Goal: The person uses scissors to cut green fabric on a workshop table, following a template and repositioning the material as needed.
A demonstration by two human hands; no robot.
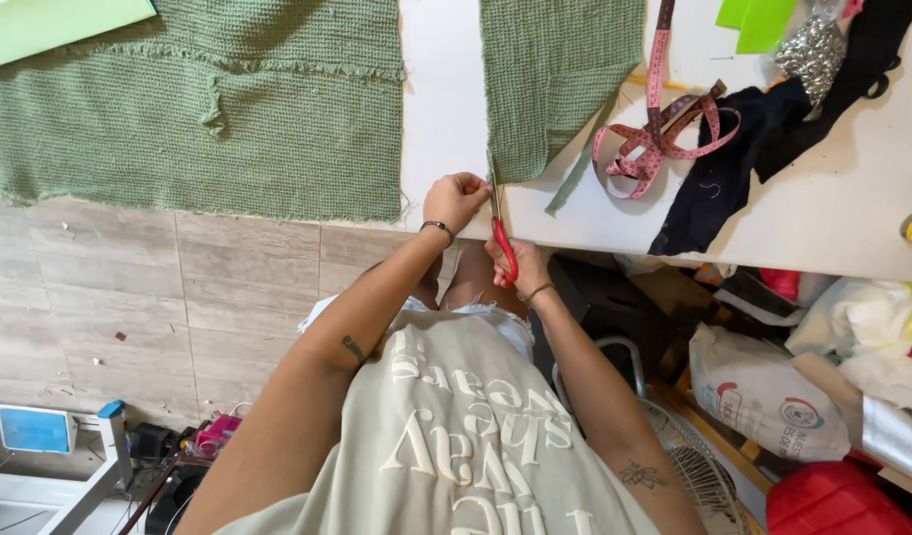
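Red-handled scissors [501,234] (right hand [515,266] gripping) meet coarse green woven cloth [550,79], its edge pinched by left hand [456,201].

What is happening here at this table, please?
A person stands at a white table and cuts green fabric. The right hand holds red-handled scissors, whose blades meet the lower edge of the fabric. The left hand pinches that edge beside the blades. A pink measuring tape and dark cloth lie to the right. A larger green piece hangs over the table's edge on the left.
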